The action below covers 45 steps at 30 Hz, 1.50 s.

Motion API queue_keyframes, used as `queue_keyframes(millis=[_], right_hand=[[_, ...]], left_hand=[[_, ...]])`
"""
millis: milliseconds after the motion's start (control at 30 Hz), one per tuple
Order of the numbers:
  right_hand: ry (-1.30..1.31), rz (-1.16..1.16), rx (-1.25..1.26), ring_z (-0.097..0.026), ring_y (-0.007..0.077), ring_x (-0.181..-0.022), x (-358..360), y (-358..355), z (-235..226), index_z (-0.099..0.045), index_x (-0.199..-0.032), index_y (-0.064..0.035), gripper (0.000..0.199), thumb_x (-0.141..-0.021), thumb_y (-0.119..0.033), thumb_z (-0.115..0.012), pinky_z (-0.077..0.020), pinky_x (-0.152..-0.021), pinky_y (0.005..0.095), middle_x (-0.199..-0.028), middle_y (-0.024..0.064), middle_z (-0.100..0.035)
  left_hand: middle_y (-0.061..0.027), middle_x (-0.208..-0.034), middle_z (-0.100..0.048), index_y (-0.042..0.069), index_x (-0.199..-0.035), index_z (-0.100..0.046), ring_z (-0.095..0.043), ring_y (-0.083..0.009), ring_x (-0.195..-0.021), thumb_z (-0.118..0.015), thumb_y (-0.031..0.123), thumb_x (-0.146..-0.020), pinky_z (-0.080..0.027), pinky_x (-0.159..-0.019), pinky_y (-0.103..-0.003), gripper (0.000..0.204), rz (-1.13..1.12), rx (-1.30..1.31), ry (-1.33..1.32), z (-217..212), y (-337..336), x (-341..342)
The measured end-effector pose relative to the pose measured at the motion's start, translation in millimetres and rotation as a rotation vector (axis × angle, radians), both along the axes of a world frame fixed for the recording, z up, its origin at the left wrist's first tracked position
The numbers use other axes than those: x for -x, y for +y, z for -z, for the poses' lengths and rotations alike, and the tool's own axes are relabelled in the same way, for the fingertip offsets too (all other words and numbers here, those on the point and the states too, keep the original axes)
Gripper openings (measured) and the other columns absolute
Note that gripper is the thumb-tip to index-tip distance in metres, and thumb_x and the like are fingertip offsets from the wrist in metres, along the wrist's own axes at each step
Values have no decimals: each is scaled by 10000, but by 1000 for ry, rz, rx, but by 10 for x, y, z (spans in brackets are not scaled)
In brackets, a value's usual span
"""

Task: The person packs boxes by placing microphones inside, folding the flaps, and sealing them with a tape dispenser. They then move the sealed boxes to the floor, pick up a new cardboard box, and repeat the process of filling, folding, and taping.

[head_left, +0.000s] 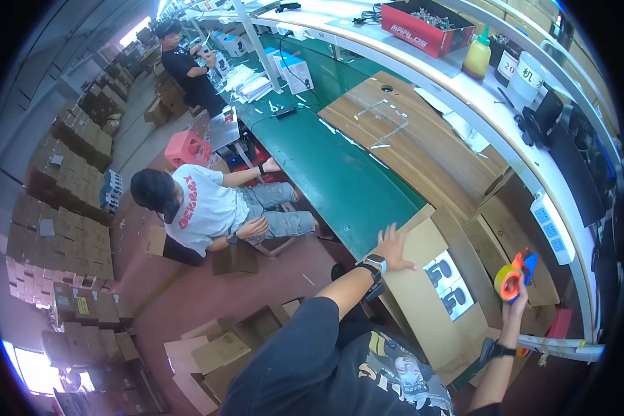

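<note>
An open cardboard carton (423, 305) stands in front of me. In the gap between its flaps show small white boxes (442, 272) printed with pictures of a dark device. My left hand (393, 251) lies on the carton's far left corner with its fingers spread, beside the green table edge. Off to the right, my right hand (516, 304) grips a tape dispenser (509, 281) with an orange and yellow roll and a blue part. The dispenser is held up beside the carton, apart from it; my fingers partly hide its handle.
A wooden board (423, 139) lies on the green workbench (347, 215). The shelf above carries a red box of metal parts (426, 29) and a yellow bottle (476, 55); a power strip (552, 229) hangs at its edge. One co-worker (201, 201) sits left, another (184, 69) stands farther back. Empty cartons (222, 353) lie behind.
</note>
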State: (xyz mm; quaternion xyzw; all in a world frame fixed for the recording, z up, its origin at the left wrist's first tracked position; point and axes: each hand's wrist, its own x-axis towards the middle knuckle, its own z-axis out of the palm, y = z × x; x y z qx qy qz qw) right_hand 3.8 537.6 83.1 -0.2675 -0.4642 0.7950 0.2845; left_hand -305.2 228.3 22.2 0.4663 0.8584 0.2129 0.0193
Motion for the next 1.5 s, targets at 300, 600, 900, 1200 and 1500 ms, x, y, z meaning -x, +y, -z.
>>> queue_keyframes(millis=[300, 600, 900, 1200, 1500], right_hand=[[-62, 348, 347, -619, 138, -913, 246, -876, 475, -580, -1209, -54, 365, -948, -309, -588, -471, -815, 265, -1047, 43, -662], [-70, 289, 162, -618, 155, -997, -310, -841, 1699, -560, -1233, -49, 373, -870, -134, -590, -477, -908, 285, -1079, 40, -643], [-181, 378, 143, -655, 227, -986, 280, -1264, 922, -592, -1194, 6, 435, -793, -121, -703, -534, -890, 365, -1080, 99, -665], [-313, 345, -376, -640, 182, -950, 278, -1382, 953, -561, -1127, 7, 480, -671, -12, -712, -496, -895, 317, -1025, 76, -656], [-332, 490, -165, -635, 166, -851, 137, -1222, 1352, -560, -1092, 11, 393, -704, 10, -620, -507, -812, 284, -966, 70, -629]], left_hand=[[-274, -1480, -297, 147, -1528, -249, -464, -441, -1265, -819, 536, -641, -374, -1080, -517, 1124, -91, -117, -352, 85, -211, -120], [-150, -1528, -351, 169, -1469, -419, -244, -386, -1450, -568, 481, -899, -153, -1164, -614, 667, 384, -115, 233, 238, 50, -101], [-217, -1414, -453, 56, -1334, -526, -369, -391, -1365, -607, 326, -824, -206, -1164, -574, 583, 391, -122, 15, 356, 181, 30], [-205, -1517, -379, 54, -1425, -475, -292, -356, -1441, -537, 357, -950, -180, -1199, -474, 567, 405, -126, 86, 836, 483, 84], [-171, -1527, -378, 98, -1421, -493, -299, -342, -1440, -511, 338, -969, -179, -1198, -466, 512, 353, -101, 104, 868, 528, 46]])
